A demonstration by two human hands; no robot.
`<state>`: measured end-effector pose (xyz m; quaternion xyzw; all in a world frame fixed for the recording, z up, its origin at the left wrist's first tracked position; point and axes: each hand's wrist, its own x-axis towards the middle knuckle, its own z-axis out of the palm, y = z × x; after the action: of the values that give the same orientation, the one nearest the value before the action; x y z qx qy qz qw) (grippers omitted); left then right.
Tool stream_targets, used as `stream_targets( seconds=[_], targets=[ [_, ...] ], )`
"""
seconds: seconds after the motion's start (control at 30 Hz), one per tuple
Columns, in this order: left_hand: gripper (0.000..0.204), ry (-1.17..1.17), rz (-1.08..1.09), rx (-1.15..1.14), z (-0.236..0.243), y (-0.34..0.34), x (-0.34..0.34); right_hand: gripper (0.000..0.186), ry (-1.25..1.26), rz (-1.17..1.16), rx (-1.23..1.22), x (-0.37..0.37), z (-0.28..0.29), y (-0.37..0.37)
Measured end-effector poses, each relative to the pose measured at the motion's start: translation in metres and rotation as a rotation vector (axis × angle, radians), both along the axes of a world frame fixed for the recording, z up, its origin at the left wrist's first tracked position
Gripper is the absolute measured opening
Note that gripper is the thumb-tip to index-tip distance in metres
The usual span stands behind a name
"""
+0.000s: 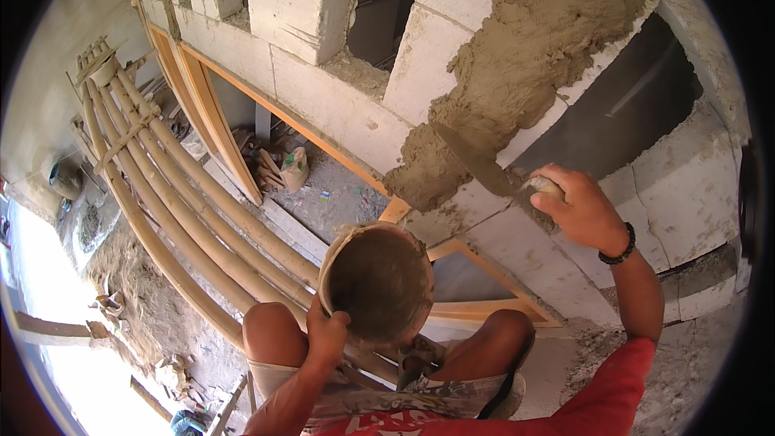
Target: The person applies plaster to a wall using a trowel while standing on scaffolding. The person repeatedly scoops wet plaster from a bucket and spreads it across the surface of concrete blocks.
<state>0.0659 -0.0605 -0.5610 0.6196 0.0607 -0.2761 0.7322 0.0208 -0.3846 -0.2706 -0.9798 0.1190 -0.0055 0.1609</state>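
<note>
My right hand is closed round the pale handle of a trowel. Its blade lies against wet grey-brown mortar spread over the white block wall. The mortar runs up to the top right between two openings, rough at its lower left end. With fingers over the rim, my left hand grips a bucket above my knees. Mortar coats the bucket's inside, and its mouth faces up toward me.
Bamboo poles form a scaffold platform beneath me, running to the far left. Below the wall are wooden frames. A whitish sack and wood scraps lie on the floor beyond. Window-like openings break the wall; rubble lies far below at left.
</note>
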Motion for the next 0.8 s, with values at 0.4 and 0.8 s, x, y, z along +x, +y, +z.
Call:
stream_targets(
  seconds=[0.4,0.8],
  targets=[
    [0.057,-0.025,-0.035,-0.049,-0.006,-0.002,-0.004,0.028,-0.227,-0.018,-0.430,-0.020,0.089,0.034],
    [0.055,-0.046,-0.030,0.030,0.000,-0.001,-0.004,0.030,-0.464,0.051,-0.602,-0.034,0.106,0.063]
  ],
)
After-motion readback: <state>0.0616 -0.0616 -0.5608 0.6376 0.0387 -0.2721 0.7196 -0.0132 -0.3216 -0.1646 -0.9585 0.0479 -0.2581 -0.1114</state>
